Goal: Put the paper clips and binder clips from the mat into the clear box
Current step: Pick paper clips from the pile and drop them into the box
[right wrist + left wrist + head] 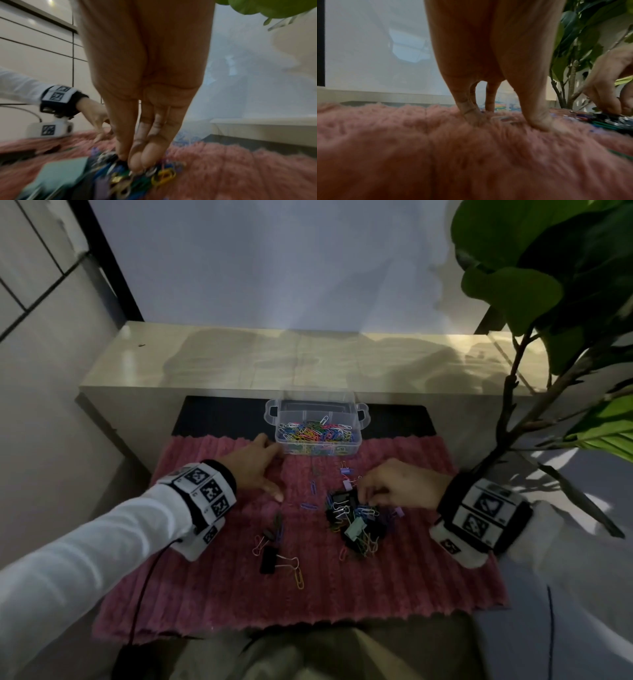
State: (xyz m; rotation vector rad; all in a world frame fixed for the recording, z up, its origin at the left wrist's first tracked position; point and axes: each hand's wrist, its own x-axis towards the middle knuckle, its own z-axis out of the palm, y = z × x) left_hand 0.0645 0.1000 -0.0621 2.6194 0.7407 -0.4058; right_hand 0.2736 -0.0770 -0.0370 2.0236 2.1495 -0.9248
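The clear box [279, 414] stands at the far edge of the pink mat [394, 577], with several coloured paper clips [315, 429] inside. A pile of black and mint binder clips and paper clips [352, 522] lies at mid-right of the mat. My right hand [368, 498] reaches down into it, thumb and fingertips pinching clips [132, 162]. My left hand [277, 470] rests on the mat just left of the box, its straight fingers pressing the pile of the mat [505, 120] and holding nothing. A black binder clip [269, 558] and loose paper clips [298, 575] lie front left.
A leafy plant [548, 302] overhangs the right side. A low beige bench [274, 361] runs behind the box. Two purple binder clips [346, 472] lie between box and pile. A thin cable [144, 587] hangs from my left wrist.
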